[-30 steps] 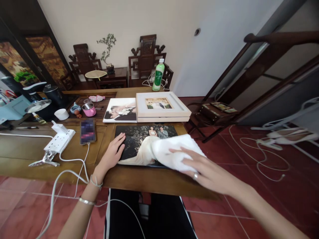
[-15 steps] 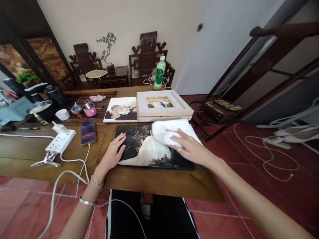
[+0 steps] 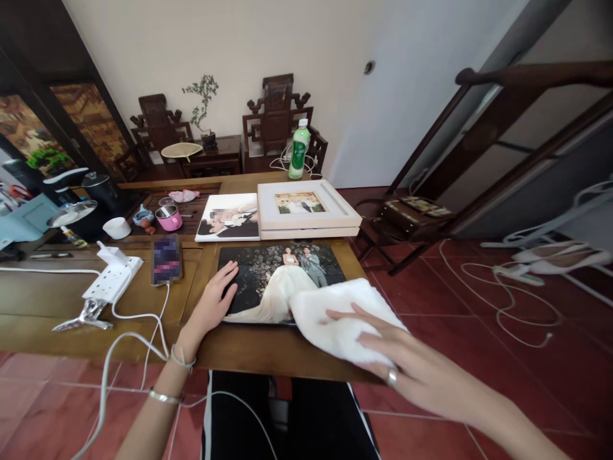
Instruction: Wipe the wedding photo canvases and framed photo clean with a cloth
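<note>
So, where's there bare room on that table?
Bare tabletop lies between the phone and the left hand, and in front of the photo panel, left of the cloth. It's crowded around the pink mug and white cup.

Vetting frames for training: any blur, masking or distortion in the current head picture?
Head view: right hand on the white cloth slightly smeared, probably motion; left hand crisper. Head view: mosaic over the phone and part of the white-edged print. Head view: cabinet at far left leans, likely wide-angle distortion.
</note>
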The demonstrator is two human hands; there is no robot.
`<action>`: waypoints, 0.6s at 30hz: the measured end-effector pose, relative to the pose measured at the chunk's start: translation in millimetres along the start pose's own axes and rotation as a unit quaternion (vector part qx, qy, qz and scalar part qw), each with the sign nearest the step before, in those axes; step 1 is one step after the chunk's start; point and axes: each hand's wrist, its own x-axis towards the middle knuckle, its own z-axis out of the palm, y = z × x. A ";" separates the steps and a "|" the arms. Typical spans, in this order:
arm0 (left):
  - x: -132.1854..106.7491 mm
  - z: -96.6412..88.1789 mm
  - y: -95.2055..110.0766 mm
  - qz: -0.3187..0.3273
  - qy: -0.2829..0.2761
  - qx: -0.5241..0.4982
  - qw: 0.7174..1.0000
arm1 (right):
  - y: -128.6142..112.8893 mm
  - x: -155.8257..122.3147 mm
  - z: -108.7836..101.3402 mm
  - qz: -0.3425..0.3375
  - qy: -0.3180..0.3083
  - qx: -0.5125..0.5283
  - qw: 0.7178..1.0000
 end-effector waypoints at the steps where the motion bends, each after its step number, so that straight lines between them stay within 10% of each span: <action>1: 0.0 -0.2 -0.1 0.000 -0.002 0.000 1.000 | 5.8 8.9 -1.8 0.023 -0.001 -0.002 1.000; 11: -0.4 0.2 -1.6 -0.004 -0.011 0.003 1.000 | 60.3 111.9 -18.3 0.016 0.056 -0.031 0.998; 18: -1.1 0.0 -1.6 -0.003 -0.004 0.001 1.000 | 59.1 117.7 -4.8 -0.007 0.084 -0.045 0.995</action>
